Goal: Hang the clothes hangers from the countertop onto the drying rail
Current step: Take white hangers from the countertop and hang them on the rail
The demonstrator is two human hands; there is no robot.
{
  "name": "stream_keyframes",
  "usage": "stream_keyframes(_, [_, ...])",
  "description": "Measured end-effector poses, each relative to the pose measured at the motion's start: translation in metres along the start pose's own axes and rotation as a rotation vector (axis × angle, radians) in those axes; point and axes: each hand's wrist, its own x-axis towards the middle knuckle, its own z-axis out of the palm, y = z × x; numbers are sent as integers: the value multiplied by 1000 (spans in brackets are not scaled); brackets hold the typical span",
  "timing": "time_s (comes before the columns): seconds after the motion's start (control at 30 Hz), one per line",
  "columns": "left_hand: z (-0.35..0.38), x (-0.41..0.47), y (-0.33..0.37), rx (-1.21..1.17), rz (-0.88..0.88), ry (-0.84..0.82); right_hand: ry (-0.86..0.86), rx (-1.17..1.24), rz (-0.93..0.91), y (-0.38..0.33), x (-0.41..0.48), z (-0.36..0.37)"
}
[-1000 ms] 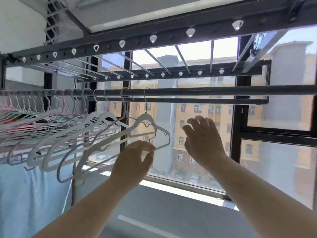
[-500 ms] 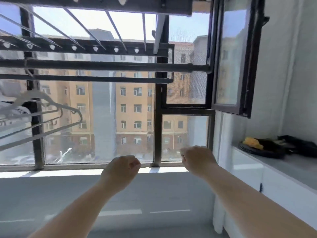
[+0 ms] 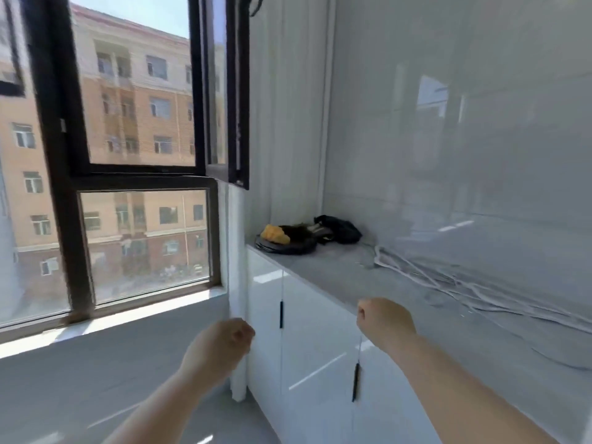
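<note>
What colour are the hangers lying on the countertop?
The hangers are white, seen in the head view.

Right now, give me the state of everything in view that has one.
Left hand: fingers curled, empty.
Right hand: fingers curled, empty.
Thin white clothes hangers: lying piled on the grey countertop.
Black-framed window sash: swung open.
Glossy white cabinet doors: closed.
</note>
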Motion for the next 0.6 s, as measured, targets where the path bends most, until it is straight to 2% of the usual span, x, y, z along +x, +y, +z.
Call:
stream_keyframes(0.23, [121,58,45,-47,22,-240,-49,-17,395,128,4,44])
stream_keyframes(0.43, [185,125,72,-18,99,-315,-36,-102,495,189,22,75])
stream_keyframes(0.53, [217,166,92,-46,132,-357,20,-109,612,221,35,89])
stream_keyframes(0.6, [241,194,110,-96,142,-397,119,-71,654,234,42,99])
